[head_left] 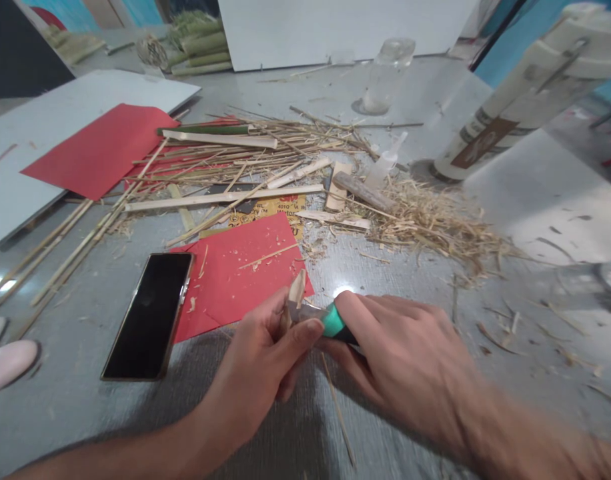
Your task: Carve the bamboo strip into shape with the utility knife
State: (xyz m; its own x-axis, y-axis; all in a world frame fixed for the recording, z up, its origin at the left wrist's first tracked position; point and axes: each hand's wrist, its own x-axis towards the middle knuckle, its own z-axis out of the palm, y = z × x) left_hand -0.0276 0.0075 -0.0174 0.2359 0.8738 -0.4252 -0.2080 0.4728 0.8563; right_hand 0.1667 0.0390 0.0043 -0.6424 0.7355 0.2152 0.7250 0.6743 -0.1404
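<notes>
My left hand (265, 350) is closed round a short pale piece of wood or bamboo (297, 288), whose tip points up past the fingers. In my right hand (398, 347) is a knife (333, 321) with a green and black handle. Its blade lies against the wood piece, and my left thumb rests close by the blade. Part of the blade and the lower end of the wood are hidden by my fingers. Just beyond my left hand a red paper sheet (245, 273) lies on the metal table, dotted with pale shavings.
A phone (148, 317) lies left of the red sheet. Behind are bamboo strips (225, 197), thin sticks, a pile of shavings (435, 220), sandpaper (280, 212) and a small glue bottle (385, 160). A tall white bottle (505, 113) stands at right, a clear bottle (383, 77) farther back.
</notes>
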